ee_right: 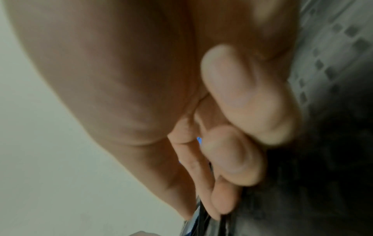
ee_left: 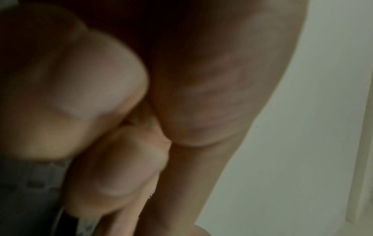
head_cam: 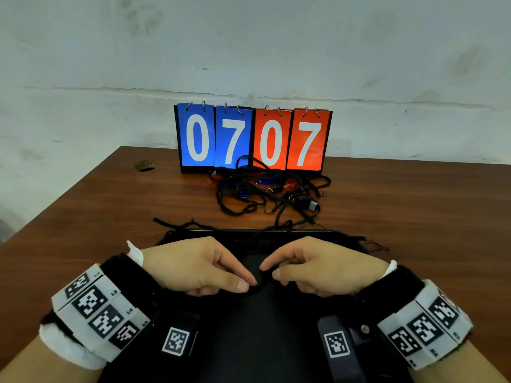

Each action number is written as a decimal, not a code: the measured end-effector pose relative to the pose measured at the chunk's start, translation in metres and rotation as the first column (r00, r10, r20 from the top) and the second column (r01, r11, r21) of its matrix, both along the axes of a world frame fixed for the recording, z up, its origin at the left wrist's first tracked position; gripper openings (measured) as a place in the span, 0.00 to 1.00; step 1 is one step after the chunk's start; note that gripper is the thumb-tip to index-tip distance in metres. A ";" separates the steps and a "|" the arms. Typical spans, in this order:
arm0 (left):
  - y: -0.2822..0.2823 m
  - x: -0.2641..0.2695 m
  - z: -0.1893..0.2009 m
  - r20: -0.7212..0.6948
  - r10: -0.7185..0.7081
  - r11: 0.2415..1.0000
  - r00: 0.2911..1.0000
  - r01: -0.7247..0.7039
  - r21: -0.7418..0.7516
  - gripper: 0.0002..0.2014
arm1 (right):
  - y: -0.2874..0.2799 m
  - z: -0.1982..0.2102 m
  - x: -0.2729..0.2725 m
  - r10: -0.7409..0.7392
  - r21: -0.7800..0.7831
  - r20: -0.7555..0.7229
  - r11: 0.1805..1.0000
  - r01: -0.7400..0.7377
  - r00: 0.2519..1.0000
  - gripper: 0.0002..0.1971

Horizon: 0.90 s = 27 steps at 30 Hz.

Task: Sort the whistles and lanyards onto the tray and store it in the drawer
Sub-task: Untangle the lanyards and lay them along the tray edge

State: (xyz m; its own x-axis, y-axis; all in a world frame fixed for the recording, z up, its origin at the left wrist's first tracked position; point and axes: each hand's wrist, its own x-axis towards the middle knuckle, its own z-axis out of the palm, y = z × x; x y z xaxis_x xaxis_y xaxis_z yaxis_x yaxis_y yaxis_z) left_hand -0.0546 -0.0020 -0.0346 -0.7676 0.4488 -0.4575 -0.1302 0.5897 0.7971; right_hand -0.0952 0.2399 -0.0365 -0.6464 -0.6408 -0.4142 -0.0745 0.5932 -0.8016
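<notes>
A scuffed white wall backs a brown wooden table [head_cam: 83, 217], where a flip scoreboard [head_cam: 253, 139] reads 07 07. Just before it lies a tangle of black lanyards [head_cam: 249, 205] with blue and red whistles [head_cam: 243, 194] (partly buried). Nearer, over a black tray [head_cam: 276, 233], the left hand [head_cam: 190, 268] and right hand [head_cam: 326, 268] meet, fingers curled, thumbs and forefingers nearly touching. I cannot tell whether they pinch anything.

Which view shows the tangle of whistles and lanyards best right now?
The head view: the tangle of whistles and lanyards lies in full sight on the table before the scoreboard. Both wrist views are filled with blurred fingers; the left shows none of it, the right at most unclear dark strands.
</notes>
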 end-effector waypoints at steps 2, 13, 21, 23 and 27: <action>0.000 0.000 0.000 -0.004 -0.035 0.999 0.999 0.035 -0.002 0.13 | 0.002 0.001 0.000 0.024 0.072 -0.123 0.997 -0.015 0.992 0.15; 0.000 -0.003 -0.007 -0.148 -0.092 0.985 0.985 0.068 -0.159 0.06 | 0.003 0.000 -0.004 0.198 0.111 -0.185 0.977 -0.179 0.963 0.22; -0.002 -0.006 0.000 -0.062 0.401 0.777 0.914 -0.303 0.552 0.09 | 0.007 0.003 -0.007 -0.134 -0.340 -0.214 0.939 0.055 0.968 0.07; -0.002 -0.007 0.003 -0.039 0.496 0.706 0.867 -0.377 0.600 0.05 | 0.012 0.007 -0.011 -0.299 -0.516 -0.086 0.829 0.215 0.950 0.07; -0.006 -0.010 0.008 0.019 0.632 0.524 0.775 -0.445 0.726 0.08 | 0.019 0.009 -0.017 -0.417 -0.581 0.060 0.724 0.371 0.907 0.11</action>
State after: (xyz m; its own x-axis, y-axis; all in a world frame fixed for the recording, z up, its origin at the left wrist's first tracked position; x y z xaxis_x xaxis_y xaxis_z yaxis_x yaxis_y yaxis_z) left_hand -0.0642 -0.0078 -0.0264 -0.9999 0.0115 -0.0032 -0.0057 -0.2286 0.9735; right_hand -0.1120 0.2592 -0.0271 -0.9065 -0.4222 -0.0025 -0.0067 0.0203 -0.9998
